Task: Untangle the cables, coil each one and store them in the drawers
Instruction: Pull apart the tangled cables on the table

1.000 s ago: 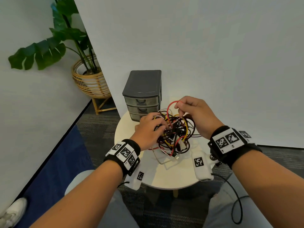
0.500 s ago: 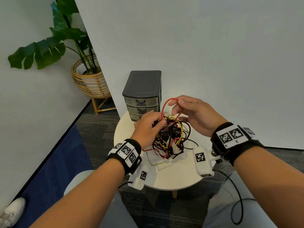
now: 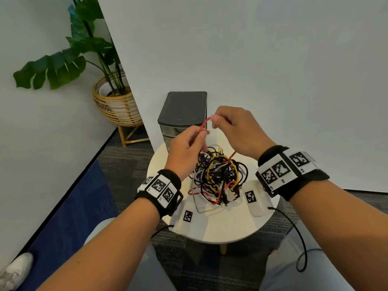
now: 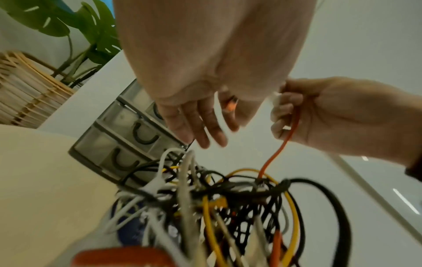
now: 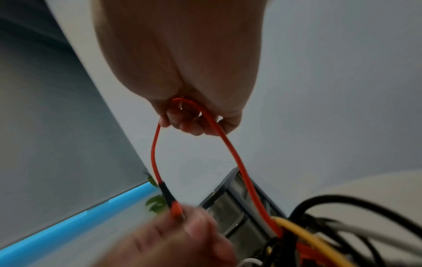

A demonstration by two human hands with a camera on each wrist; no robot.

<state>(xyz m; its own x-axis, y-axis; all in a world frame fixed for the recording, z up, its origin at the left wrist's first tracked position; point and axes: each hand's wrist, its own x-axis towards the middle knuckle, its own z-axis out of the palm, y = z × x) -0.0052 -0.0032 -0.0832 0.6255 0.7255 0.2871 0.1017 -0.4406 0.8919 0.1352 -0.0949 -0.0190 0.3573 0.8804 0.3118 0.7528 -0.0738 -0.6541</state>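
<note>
Your right hand (image 3: pixel 235 131) pinches the red cable (image 3: pixel 204 124) mid-loop, fingers curled around it. Your left hand (image 3: pixel 186 148) pinches its connector end, above the cable tangle (image 3: pixel 218 175) on the worktop (image 3: pixel 220 227).

Both hands (image 3: pixel 210 135) raised, fingers pinched

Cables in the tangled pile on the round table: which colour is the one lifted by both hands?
The thin red cable: the left hand pinches its plug end, the right hand holds its loop.
</note>
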